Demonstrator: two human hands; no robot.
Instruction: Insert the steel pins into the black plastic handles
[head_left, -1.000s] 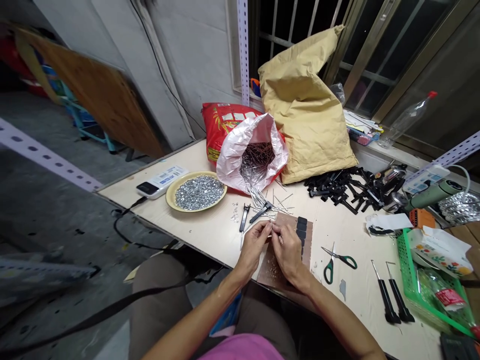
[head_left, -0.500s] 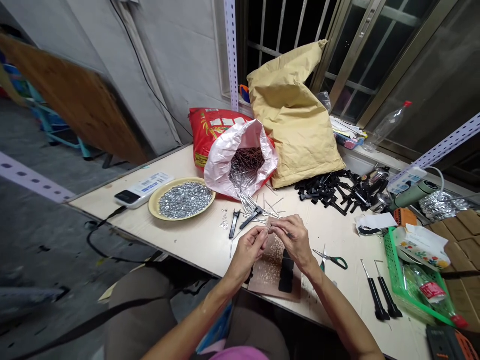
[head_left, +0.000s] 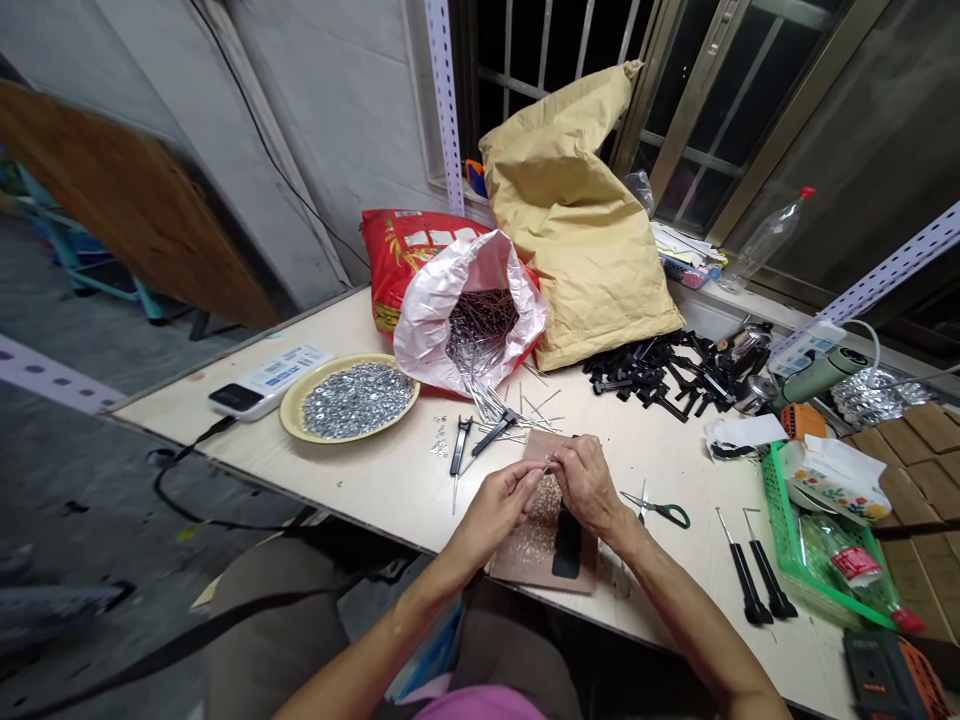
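My left hand [head_left: 499, 508] and my right hand [head_left: 587, 484] meet fingertip to fingertip above a brown board [head_left: 517, 555]. Both are closed in a pinch; whatever sits between the fingers is too small to make out. Pale specks cover the board, and a black strip [head_left: 568, 545] lies along its right side. Just left of my hands are two black-handled metal rods, one upright in view [head_left: 460, 447] and one slanted [head_left: 496, 432]. Small silver pieces [head_left: 439, 437] lie beside them. Scissors with green handles [head_left: 660, 511] rest to the right of my right hand.
A yellow plate [head_left: 287, 425] holds many silver pieces. Metal rods spill from a red and white sack [head_left: 410, 345] beside a tan paper sack [head_left: 585, 240]. Black plastic parts [head_left: 675, 370] are heaped behind. Two black-handled hooked tools [head_left: 750, 585] and a green basket [head_left: 772, 510] stand right.
The view has shifted slightly, so the table things appear a little to the left. My hands stay together, with the right fingers curled more tightly at the pinch.
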